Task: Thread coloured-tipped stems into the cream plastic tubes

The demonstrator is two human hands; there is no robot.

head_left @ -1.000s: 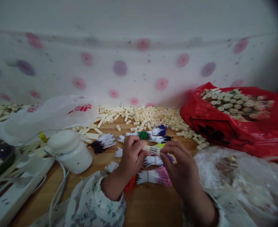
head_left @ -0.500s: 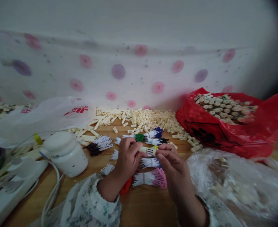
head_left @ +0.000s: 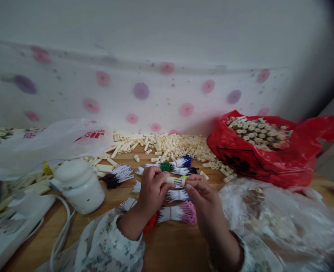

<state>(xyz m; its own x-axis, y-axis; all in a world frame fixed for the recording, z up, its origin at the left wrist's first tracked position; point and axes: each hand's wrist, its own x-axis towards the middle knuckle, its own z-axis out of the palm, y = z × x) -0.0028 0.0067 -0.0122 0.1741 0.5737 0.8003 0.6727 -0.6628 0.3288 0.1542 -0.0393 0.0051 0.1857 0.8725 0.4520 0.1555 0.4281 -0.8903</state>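
Note:
Between my two hands is a cream plastic tube (head_left: 176, 181) with dark slots near its right end. My left hand (head_left: 153, 190) pinches its left end, and my right hand (head_left: 202, 194) grips the slotted end with thumb and fingers. A bit of yellow-green shows just above the tube by the right fingers. Below and behind the hands lie bundles of thin white sticks with coloured ends: a pink bundle (head_left: 180, 212), a green one (head_left: 163, 166), a blue one (head_left: 185, 160) and a dark one (head_left: 117, 176). Red tips (head_left: 150, 223) show partly behind my left wrist.
Loose cream tubes and caps (head_left: 172, 145) are heaped along the wall. A red bag (head_left: 240, 162) of assembled tubes stands right, with a clear plastic bag (head_left: 280, 215) before it. On the left are a white jar (head_left: 80, 187), a power strip (head_left: 22, 226) with cables and a white bag (head_left: 53, 139).
The view has shifted slightly, so the scene sits a little lower and further left. Both hands still hold the tube in nearly the same pose, with its slots turned a little.

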